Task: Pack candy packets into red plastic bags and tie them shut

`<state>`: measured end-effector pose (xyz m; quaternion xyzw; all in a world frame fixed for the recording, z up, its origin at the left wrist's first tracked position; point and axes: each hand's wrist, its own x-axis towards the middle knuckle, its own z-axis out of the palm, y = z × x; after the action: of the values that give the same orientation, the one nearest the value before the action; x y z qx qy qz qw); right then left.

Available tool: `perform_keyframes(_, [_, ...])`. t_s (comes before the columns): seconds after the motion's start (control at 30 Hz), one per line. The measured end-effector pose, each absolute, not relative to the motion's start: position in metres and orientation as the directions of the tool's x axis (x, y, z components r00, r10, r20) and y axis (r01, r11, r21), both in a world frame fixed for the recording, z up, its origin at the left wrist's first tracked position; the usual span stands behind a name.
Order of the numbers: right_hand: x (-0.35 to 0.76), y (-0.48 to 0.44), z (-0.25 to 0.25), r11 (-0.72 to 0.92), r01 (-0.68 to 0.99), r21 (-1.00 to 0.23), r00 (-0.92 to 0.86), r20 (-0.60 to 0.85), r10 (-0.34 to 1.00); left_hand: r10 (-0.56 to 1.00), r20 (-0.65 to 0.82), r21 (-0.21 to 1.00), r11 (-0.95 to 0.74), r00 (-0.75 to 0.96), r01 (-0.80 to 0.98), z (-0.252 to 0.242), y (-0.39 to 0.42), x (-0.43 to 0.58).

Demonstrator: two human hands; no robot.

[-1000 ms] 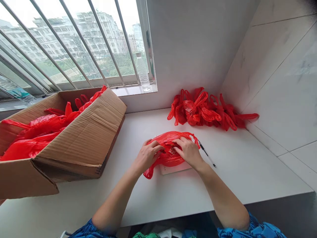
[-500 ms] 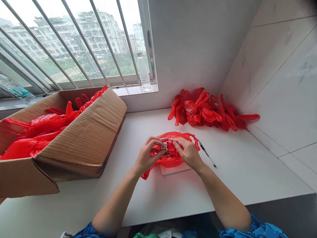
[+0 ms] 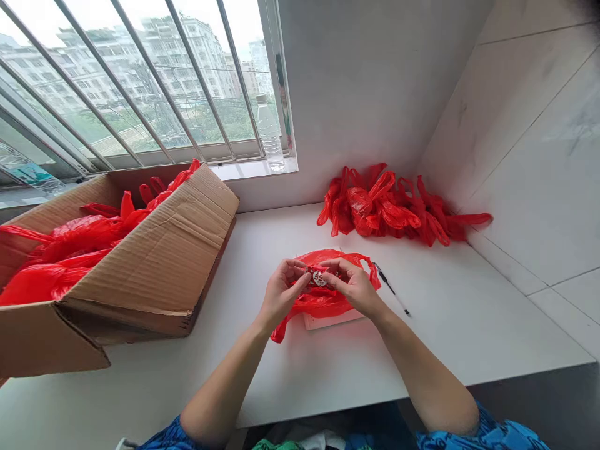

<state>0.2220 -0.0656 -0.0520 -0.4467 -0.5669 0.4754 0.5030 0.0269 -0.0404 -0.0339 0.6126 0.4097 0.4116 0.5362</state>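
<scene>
Between the fingertips of both hands is a small red wrapped packet (image 3: 320,278) with a white round mark and dark print; its kind is not clear. My left hand (image 3: 284,289) pinches its left end, and my right hand (image 3: 354,287) grips the right end. Just beneath the packet lies a spread red plastic bag (image 3: 323,306), one handle loop showing at the right and a corner trailing at the lower left. Under the bag, the edge of a pale box or pad (image 3: 328,321) sticks out toward me.
A black-and-clear pen (image 3: 392,289) lies right of the bag. Knotted red plastic bags (image 3: 379,206) are heaped against the back wall. At left stands an open cardboard box (image 3: 159,256) full of red bags. A clear bottle (image 3: 270,134) stands on the windowsill.
The packet has been turned in my fingers, so its white mark now faces up between both hands. My left fingers have closed in on its end. The view has shifted slightly.
</scene>
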Motion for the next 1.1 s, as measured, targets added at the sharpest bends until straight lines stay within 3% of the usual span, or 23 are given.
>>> perform_keyframes(0.1, [0.222,-0.062,-0.056,0.120,-0.092,-0.988,-0.116,0.131,0.985,0.944,0.037,0.999,-0.041,0.327,0.004,-0.031,-0.041,0.028])
perform_keyframes(0.27, [0.222,-0.060,-0.058,0.126,-0.145,-0.981,-0.118,0.143,0.983,0.934,0.039,0.999,-0.027,0.355,-0.038,-0.028,-0.044,0.026])
perform_keyframes(0.47, [0.224,-0.061,-0.055,0.139,-0.065,-0.988,-0.134,0.146,0.980,0.913,0.054,0.998,-0.065,0.404,0.013,-0.034,-0.039,0.019])
perform_keyframes(0.57, [0.225,-0.064,-0.049,0.150,0.041,-0.988,-0.167,0.141,0.976,0.913,0.110,0.968,-0.187,0.393,0.165,-0.034,-0.038,0.014])
perform_keyframes(0.63, [0.227,-0.066,-0.046,0.207,0.193,-0.959,-0.152,0.179,0.972,0.908,0.156,0.841,-0.328,0.389,0.430,-0.031,-0.039,0.007])
perform_keyframes(0.7, [0.229,-0.067,-0.046,0.266,0.384,-0.884,-0.112,0.242,0.964,0.898,0.162,0.567,-0.424,0.409,0.706,-0.028,-0.043,-0.002])
perform_keyframes(0.77, [0.231,-0.067,-0.050,0.287,0.537,-0.794,-0.112,0.270,0.956,0.892,0.120,0.289,-0.452,0.437,0.844,-0.028,-0.047,-0.010])
perform_keyframes(0.83, [0.230,-0.066,-0.054,0.292,0.614,-0.734,-0.153,0.252,0.956,0.889,0.066,0.126,-0.459,0.454,0.880,-0.031,-0.050,-0.014])
perform_keyframes(0.97, [0.224,-0.066,-0.064,0.304,0.703,-0.643,-0.204,0.226,0.952,0.905,-0.016,-0.022,-0.425,0.425,0.905,-0.042,-0.052,-0.012])
perform_keyframes(1.1, [0.220,-0.065,-0.070,0.297,0.764,-0.573,-0.193,0.236,0.952,0.903,-0.057,-0.057,-0.429,0.426,0.902,-0.051,-0.048,-0.007])
